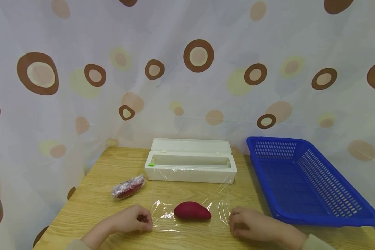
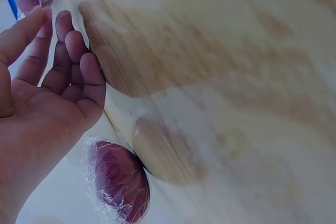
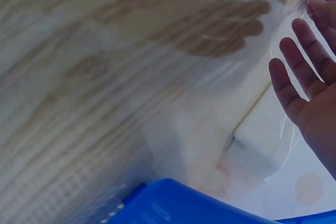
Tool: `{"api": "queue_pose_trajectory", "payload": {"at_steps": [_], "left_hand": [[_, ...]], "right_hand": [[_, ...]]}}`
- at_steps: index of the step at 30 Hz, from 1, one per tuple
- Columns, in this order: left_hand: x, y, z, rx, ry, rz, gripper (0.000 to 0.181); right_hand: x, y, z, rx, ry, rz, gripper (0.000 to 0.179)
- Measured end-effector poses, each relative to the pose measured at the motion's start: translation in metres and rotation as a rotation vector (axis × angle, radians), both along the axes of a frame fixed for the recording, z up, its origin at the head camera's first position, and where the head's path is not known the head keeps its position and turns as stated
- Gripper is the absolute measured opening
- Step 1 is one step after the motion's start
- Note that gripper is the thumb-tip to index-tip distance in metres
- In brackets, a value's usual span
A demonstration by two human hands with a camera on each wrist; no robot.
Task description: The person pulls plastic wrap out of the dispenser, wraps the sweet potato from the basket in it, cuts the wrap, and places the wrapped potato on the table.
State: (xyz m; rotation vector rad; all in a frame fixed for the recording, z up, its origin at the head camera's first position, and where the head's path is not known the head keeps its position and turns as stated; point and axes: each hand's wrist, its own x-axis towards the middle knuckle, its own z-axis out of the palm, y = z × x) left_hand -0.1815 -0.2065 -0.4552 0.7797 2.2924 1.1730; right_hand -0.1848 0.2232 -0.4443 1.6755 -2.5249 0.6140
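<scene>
A dark red sweet potato (image 1: 192, 211) lies on a sheet of clear cling film (image 1: 222, 211) spread over the table. In the head view, my left hand (image 1: 132, 218) pinches the film's left edge between thumb and index finger, the other fingers loosely bent. At the opposite edge my right hand (image 1: 251, 224) pinches the film too, with its remaining fingers fairly straight in the right wrist view. Beyond the left hand lies a second sweet potato (image 1: 129, 187) wrapped in film. The film reaches back to a white cling film dispenser (image 1: 190, 175), its lid raised.
To the right stands a blue plastic basket (image 1: 264, 185) with perforated sides, close to the right hand. A small green piece (image 1: 151, 164) sits on the dispenser's left end. Behind the wooden table (image 1: 90, 194) hangs a white curtain (image 1: 181, 90) with brown ring patterns.
</scene>
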Motion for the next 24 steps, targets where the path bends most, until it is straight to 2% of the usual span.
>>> {"api": "queue_pose_trajectory", "payload": {"at_steps": [8,14,21,24], "left_hand": [[-0.003,-0.002,0.003,0.019,0.037,0.01,0.011],[-0.009,-0.002,0.008,0.012,0.066,0.042,0.011],[-0.016,-0.003,0.011,0.008,0.106,0.094,0.013],[-0.019,-0.002,0.011,0.011,0.106,0.121,0.013]], "right_hand": [[-0.004,0.0,0.014,-0.035,-0.027,-0.066,0.023],[-0.009,-0.002,0.019,-0.032,-0.079,-0.217,0.022],[-0.015,-0.008,0.018,-0.044,-0.007,-0.354,0.023],[-0.017,-0.012,0.017,-0.044,-0.006,-0.407,0.023]]}}
